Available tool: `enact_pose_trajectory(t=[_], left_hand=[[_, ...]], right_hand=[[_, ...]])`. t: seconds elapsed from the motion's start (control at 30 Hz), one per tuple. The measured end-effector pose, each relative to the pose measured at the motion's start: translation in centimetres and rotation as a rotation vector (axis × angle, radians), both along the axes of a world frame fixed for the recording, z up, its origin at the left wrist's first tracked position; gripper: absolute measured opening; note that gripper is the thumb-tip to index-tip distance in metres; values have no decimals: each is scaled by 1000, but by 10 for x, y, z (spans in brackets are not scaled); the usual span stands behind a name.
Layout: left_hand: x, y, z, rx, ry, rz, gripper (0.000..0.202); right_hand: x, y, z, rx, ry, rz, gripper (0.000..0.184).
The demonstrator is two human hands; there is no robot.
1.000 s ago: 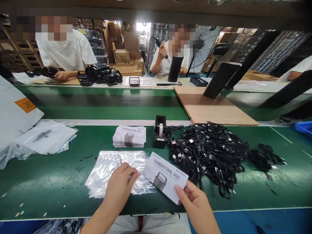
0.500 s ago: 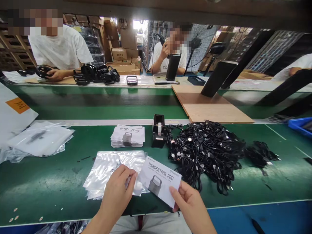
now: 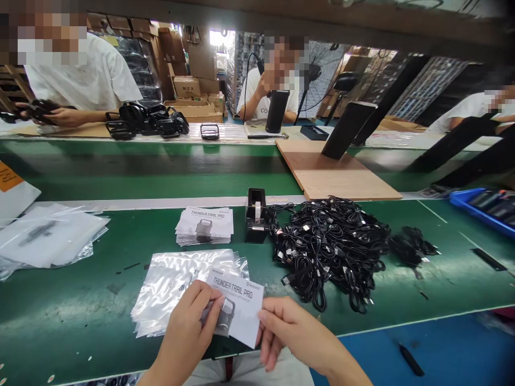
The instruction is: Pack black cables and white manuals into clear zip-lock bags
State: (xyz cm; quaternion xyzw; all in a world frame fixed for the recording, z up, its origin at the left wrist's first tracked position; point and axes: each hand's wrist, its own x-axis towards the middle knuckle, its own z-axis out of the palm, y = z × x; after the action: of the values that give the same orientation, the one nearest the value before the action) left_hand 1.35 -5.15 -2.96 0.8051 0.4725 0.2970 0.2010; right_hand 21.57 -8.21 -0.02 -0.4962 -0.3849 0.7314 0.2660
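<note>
A white printed booklet (image 3: 241,303) with a speaker picture lies tilted between my hands, over the front of a stack of clear plastic bags (image 3: 161,289). My right hand (image 3: 281,327) grips the booklet's right edge, thumb on top. Thumb and index finger of my left hand (image 3: 197,316) are pinched over the booklet's left part, seemingly on the mouth of a clear bag; the bag's edge there is hard to make out. Behind the bags sits a pile of the same booklets (image 3: 204,225). A black tape dispenser (image 3: 256,214) stands beside that pile.
A heap of coiled black cables (image 3: 330,246) covers the right middle, with a smaller cable bunch (image 3: 413,246) beyond. Flat plastic packets (image 3: 52,236) lie at left; a blue tray (image 3: 478,206) is at right. A wooden board (image 3: 341,171) bridges the back. Several people work opposite.
The booklet has moved left, and its left part now lies under my left fingers. My right hand has followed with it. The view has shifted slightly to the right.
</note>
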Motion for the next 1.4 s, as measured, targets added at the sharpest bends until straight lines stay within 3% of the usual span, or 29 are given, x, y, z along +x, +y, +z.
enact_pose_trajectory(t=[0.07, 0.23, 0.33, 0.43, 0.53, 0.63, 0.73, 0.8, 0.9, 1.0, 1.13, 1.27, 1.4], left_hand=[[-1, 0, 3, -39, -36, 9, 11], [-1, 1, 13, -155, -163, 52, 15], [1, 3, 15, -186, -220, 70, 17], [1, 5, 12, -223, -209, 113, 18], [0, 6, 8, -248, -178, 139, 19], [1, 7, 6, -239, -159, 139, 19], [1, 7, 7, -227, -149, 135, 19], [1, 8, 7, -221, -140, 119, 19], [1, 9, 7, -206, -106, 84, 20], [-1, 11, 6, -188, -67, 53, 18], [-5, 13, 6, -201, -118, 64, 17], [-3, 9, 9, -200, -189, 61, 16], [1, 4, 19, -131, -193, 70, 14]], right_hand=[[-10, 13, -1, 34, -25, 58, 27], [-49, 44, -8, 271, -322, 99, 11], [-58, 50, 1, 406, -466, 73, 10], [-34, 51, 20, 574, -760, 8, 14], [11, 56, 31, 692, -1424, -271, 17], [52, 63, 30, 703, -1637, -264, 14], [71, 61, 26, 713, -1599, -294, 15], [68, 53, 25, 752, -1512, -462, 20], [42, 34, 19, 717, -1047, -615, 22], [4, 17, 8, 498, -628, -348, 24], [-27, 10, -2, 580, -729, -88, 21], [-33, 19, 8, 664, -773, 0, 22], [-43, 33, 23, 652, -756, -48, 14]])
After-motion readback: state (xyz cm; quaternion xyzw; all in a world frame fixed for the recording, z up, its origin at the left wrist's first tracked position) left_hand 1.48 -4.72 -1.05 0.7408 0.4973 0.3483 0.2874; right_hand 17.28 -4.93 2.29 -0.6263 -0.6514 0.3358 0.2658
